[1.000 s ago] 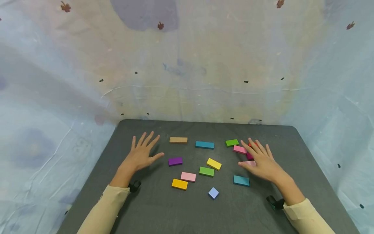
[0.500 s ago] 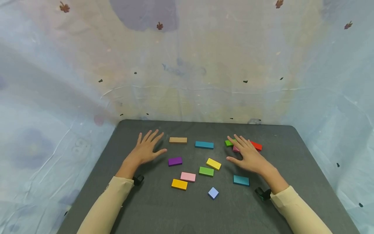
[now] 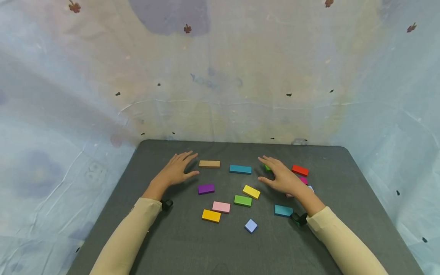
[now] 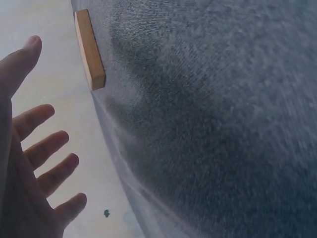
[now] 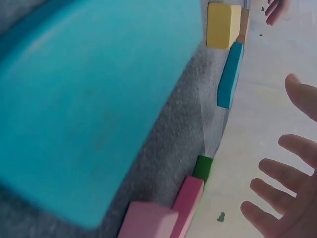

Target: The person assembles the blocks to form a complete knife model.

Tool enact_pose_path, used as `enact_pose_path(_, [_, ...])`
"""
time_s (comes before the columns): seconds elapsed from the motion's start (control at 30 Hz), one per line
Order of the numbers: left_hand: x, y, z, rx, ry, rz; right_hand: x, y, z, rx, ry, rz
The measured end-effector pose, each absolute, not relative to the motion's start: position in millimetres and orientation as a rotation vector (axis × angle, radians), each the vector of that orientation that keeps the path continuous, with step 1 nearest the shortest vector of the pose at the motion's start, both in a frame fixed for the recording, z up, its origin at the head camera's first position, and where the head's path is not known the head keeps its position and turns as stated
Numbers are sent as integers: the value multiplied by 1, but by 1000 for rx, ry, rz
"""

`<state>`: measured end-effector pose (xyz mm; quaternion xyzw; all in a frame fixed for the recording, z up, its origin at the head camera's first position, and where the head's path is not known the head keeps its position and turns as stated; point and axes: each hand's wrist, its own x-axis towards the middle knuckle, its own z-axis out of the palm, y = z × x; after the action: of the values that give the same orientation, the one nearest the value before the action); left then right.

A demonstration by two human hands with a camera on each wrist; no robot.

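My left hand (image 3: 173, 170) hovers over the left of the table, fingers spread and holding nothing. Nearest to it are a tan wooden block (image 3: 209, 164) and a purple block (image 3: 206, 189); the left wrist view shows the tan block (image 4: 90, 49) beyond the thumb. My right hand (image 3: 282, 176), also with extended fingers and nothing in it, is above the right-hand group. It partly covers a green block (image 3: 267, 167) in the head view. A red block (image 3: 300, 170) and a magenta block (image 3: 303, 180) show past it. A teal block (image 5: 89, 99) fills much of the right wrist view.
Across the middle of the dark table (image 3: 220, 252) lie a blue block (image 3: 240, 169), a yellow one (image 3: 251, 192), a green one (image 3: 243, 201), a pink one (image 3: 221, 207), an orange-yellow one (image 3: 211, 215) and a light-blue one (image 3: 251, 226). A patterned sheet (image 3: 220, 76) hangs behind.
Both hands have moved inward, the right one farther left, uncovering the red block and covering much of the far green and pink ones. The blocks have stayed in place.
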<state>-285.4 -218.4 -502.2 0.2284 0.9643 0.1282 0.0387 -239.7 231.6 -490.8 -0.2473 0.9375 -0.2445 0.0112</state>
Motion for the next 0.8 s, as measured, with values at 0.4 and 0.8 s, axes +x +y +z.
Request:
enact_pose_path(0.4, [-306, -214, -515, 702, 2919, 485, -257, 219, -499, -815, 2883, -787])
enact_pose_path(0.8, [-319, -205, -525, 662, 2897, 529, -264, 207, -497, -818, 2841, -774])
